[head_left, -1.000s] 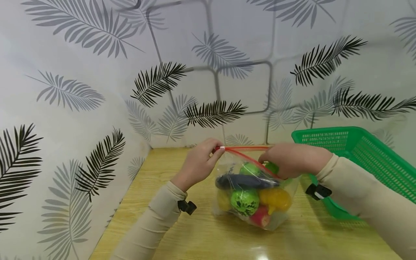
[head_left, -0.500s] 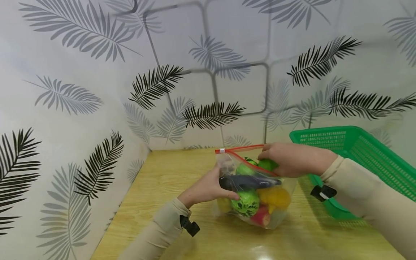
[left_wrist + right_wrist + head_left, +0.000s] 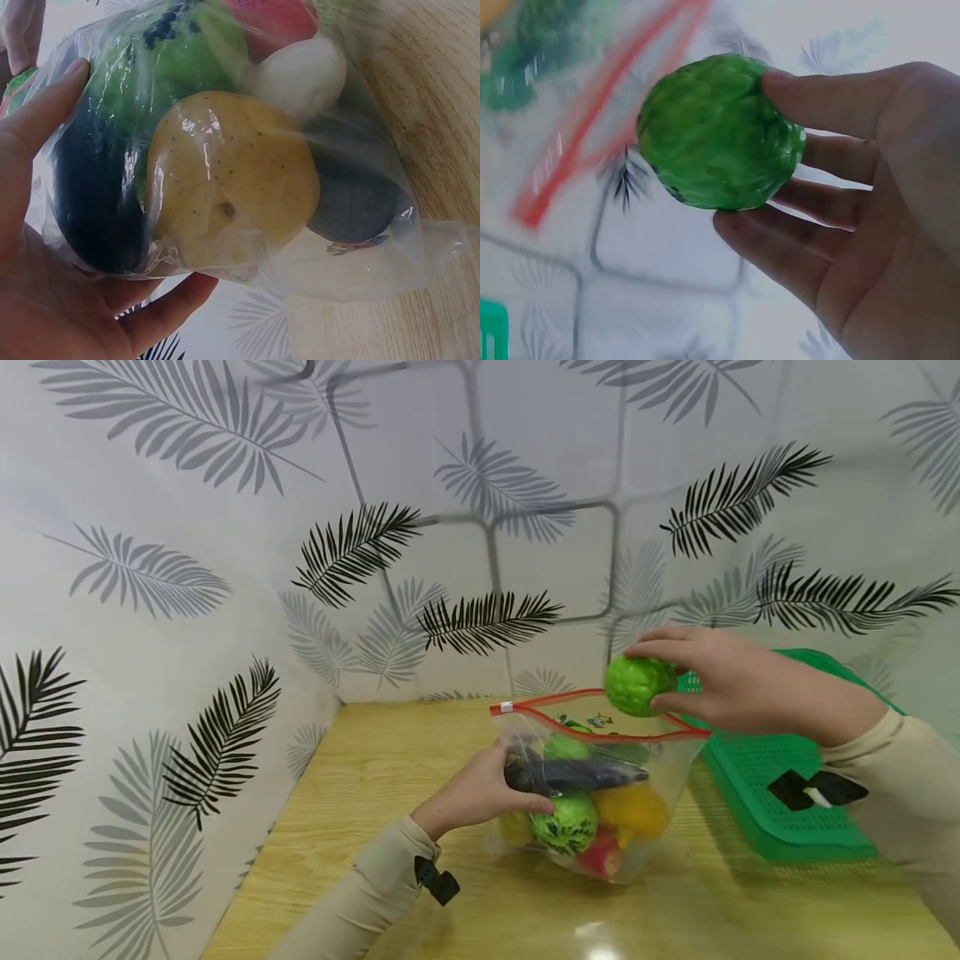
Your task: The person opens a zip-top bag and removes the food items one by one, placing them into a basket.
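Observation:
A clear zip bag [image 3: 671, 760] with a red zipper edge stands on the table, its mouth gaping. My left hand [image 3: 480, 793] grips its left side, thumb across the front and fingers behind. Through the plastic show a dark eggplant [image 3: 577, 774], a striped green round gourd [image 3: 567, 823], an orange-yellow vegetable [image 3: 633, 810] and a reddish piece [image 3: 600, 853]. A speckled tan potato [image 3: 232, 180] and a white rounded item [image 3: 300, 79] appear in the left wrist view. Above the bag's mouth, my right hand [image 3: 742, 685] holds a knobbly green custard apple [image 3: 633, 687] between thumb and fingers.
A green plastic basket [image 3: 780, 802] stands right of the bag, partly covered by the right forearm. The wooden table [image 3: 390, 752] meets a wall [image 3: 225, 527] with a leaf pattern behind and at the left.
My left hand let go of the zipper corner and took hold of the bag's side. My right hand came up out of the bag with the custard apple, and the mouth now spreads wider.

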Demonstrator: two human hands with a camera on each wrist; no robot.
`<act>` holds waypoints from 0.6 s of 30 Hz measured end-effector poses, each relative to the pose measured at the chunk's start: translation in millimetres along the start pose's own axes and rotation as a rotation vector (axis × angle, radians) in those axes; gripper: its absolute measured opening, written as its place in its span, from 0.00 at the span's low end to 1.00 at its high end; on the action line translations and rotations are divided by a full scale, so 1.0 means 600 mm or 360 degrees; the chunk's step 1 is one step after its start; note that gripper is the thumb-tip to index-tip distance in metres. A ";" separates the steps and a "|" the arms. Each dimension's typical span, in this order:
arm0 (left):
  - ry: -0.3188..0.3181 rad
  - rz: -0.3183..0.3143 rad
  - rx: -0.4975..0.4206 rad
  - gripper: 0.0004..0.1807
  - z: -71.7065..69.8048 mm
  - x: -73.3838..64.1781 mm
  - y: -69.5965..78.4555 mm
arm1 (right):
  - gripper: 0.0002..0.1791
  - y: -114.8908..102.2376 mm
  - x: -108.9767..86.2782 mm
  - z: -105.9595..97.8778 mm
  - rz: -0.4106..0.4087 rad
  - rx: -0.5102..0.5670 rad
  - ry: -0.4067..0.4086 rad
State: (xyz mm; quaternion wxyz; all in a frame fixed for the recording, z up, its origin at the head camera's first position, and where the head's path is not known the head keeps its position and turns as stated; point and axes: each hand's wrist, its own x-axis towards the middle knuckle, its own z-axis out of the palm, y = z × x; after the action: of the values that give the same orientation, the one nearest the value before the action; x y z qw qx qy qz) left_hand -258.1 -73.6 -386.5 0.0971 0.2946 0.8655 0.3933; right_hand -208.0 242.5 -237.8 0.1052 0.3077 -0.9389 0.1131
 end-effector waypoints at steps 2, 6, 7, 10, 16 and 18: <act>0.0006 -0.0004 0.0008 0.51 0.000 0.000 -0.001 | 0.33 0.021 -0.014 -0.011 0.0025 -0.0026 0.0106; 0.0016 -0.0009 -0.0024 0.50 -0.002 0.000 -0.004 | 0.33 0.081 -0.034 -0.017 0.0170 -0.0077 0.0090; 0.0021 -0.0012 -0.0023 0.50 -0.003 0.000 -0.005 | 0.32 0.099 -0.037 -0.014 0.0219 -0.0091 0.0050; 0.0032 -0.0014 -0.0040 0.50 -0.005 0.001 -0.007 | 0.31 0.157 -0.046 0.007 0.0313 -0.0147 -0.0099; 0.0037 -0.0012 -0.0068 0.50 -0.001 0.006 -0.007 | 0.28 0.256 -0.081 0.074 0.0356 -0.0116 -0.0451; 0.0020 -0.0016 -0.0080 0.50 0.003 0.008 -0.005 | 0.28 0.274 -0.098 0.094 0.0385 -0.0055 -0.0584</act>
State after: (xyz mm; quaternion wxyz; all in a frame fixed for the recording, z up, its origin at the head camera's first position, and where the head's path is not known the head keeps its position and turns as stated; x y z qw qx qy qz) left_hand -262.6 -71.6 -389.7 0.1009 0.2853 0.8574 0.4163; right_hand -267.8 388.6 -331.7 -0.0764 0.2063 -0.9742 0.0508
